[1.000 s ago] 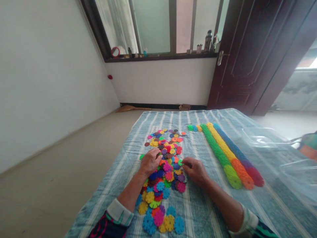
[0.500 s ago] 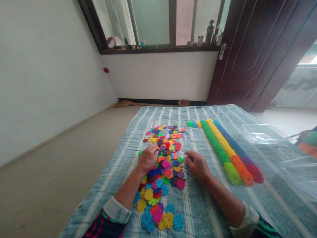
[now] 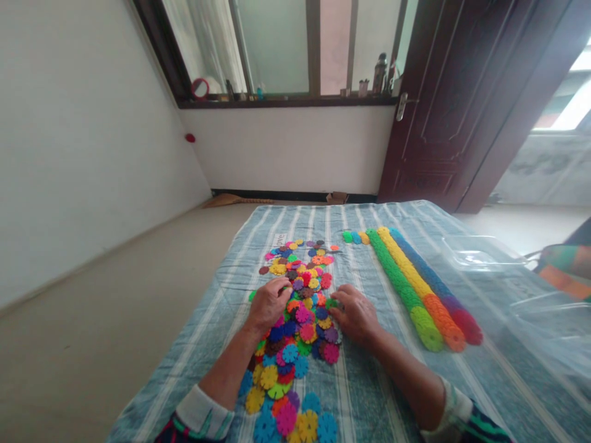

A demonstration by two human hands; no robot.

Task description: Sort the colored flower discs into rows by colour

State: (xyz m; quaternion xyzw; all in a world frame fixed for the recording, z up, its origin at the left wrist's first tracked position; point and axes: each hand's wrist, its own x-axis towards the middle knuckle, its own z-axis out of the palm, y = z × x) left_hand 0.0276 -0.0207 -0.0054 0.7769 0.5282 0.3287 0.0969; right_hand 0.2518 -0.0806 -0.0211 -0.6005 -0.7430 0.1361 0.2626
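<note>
Plastic snowflake discs in many colours lie in a long loose pile down the middle of the cloth. My left hand rests over the pile's left side, its fingers curled together; whatever is between the fingertips is hidden. At the right edge of the pile, my right hand has thumb and forefinger closed around a green snowflake disc. To the right lie tight rows of overlapping discs: a green row, a yellow and orange row, and a blue row ending in purple and red.
A striped blue-grey cloth covers the table. Clear plastic boxes stand at the right, beside an orange and green patterned thing. A small printed label lies beyond the pile. Behind are a windowsill and a dark red door.
My right hand has moved left to the pile and closed on a green disc. My left hand stays over the pile, fingers still curled. The camera view has shifted slightly.
</note>
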